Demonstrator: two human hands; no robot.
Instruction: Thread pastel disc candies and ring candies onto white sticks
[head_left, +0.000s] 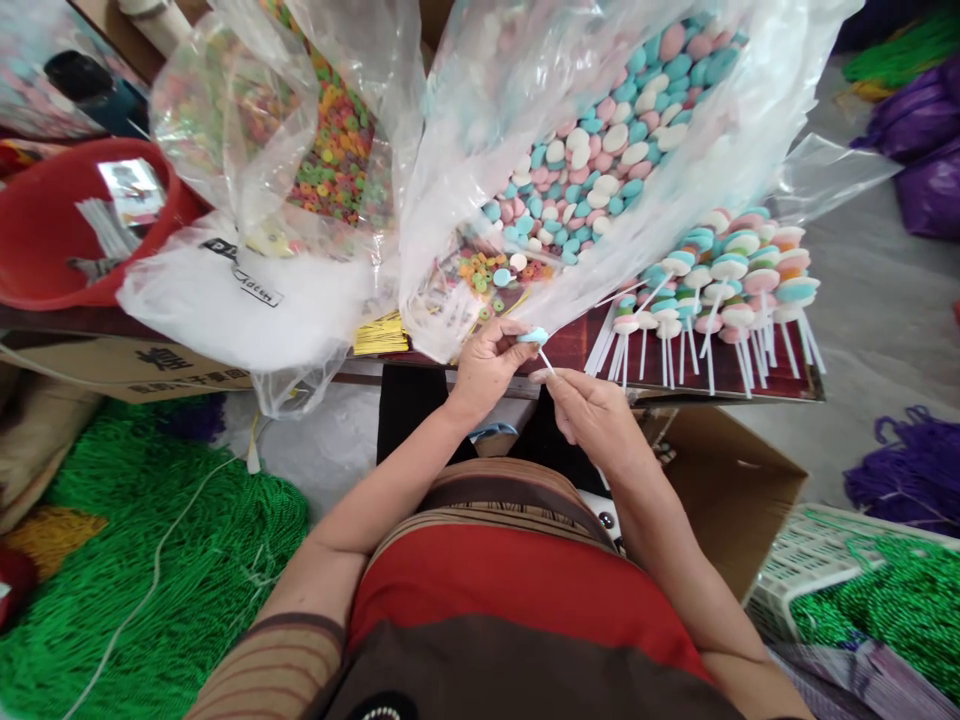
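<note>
Above the table's front edge, my left hand (484,365) pinches a light-blue candy disc (535,336) between thumb and fingers. My right hand (598,412) has its fingers closed on a thin white lollipop stick (547,361), whose upper end meets the underside of the disc. Just beyond my hands lie small coloured rings (475,270) with loose discs among them. A big clear bag (480,130) spills pink, white and blue discs (577,190) towards me. To the right rests a pile of candy lollipops (731,270), discs stacked on white sticks.
At left stand a red basin (82,285) and bags of coloured rings (337,150). Yellow twist ties (381,335) lie at the table edge. Below are a cardboard box (735,500), a white crate (780,570) and heaps of green cord (165,500).
</note>
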